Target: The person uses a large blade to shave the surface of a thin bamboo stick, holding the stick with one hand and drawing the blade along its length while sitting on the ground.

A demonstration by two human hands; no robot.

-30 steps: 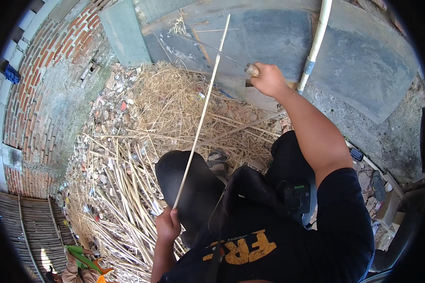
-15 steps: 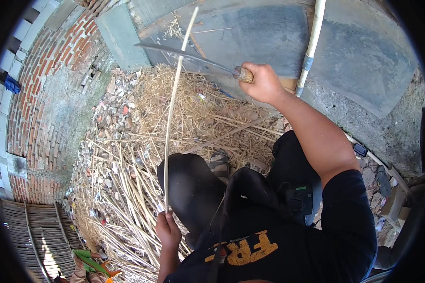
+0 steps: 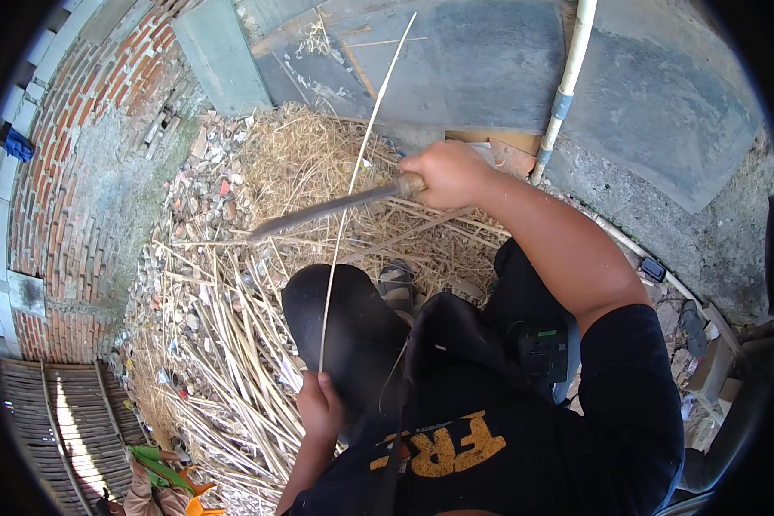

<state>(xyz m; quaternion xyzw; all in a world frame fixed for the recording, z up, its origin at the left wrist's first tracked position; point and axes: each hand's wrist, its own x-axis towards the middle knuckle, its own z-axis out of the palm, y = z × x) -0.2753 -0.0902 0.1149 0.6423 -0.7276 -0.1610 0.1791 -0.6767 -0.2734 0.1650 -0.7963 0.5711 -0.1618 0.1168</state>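
Note:
My left hand [image 3: 320, 405] is closed around the lower end of a long, thin, pale strip [image 3: 361, 163] that looks like bamboo. The strip rises, tilted to the right, past my bent knee. A machete [image 3: 327, 206] with a dark blade and a wooden handle is in the grip of my right hand [image 3: 449, 175]. Its blade points left and crosses the strip near mid-length. Whether the edge touches the strip I cannot tell.
Many pale sticks [image 3: 241, 353] lie on the rubble to the left of my legs. A heap of dry shavings [image 3: 297, 163] sits ahead. Beyond it lean grey panels [image 3: 482, 69], beside a white pipe [image 3: 576, 56]. A brick wall [image 3: 69, 189] stands at the left.
My right hand and the machete have come down toward me, the blade lower along the strip. The strip's far end has swung right, and the strip shows a thinner side.

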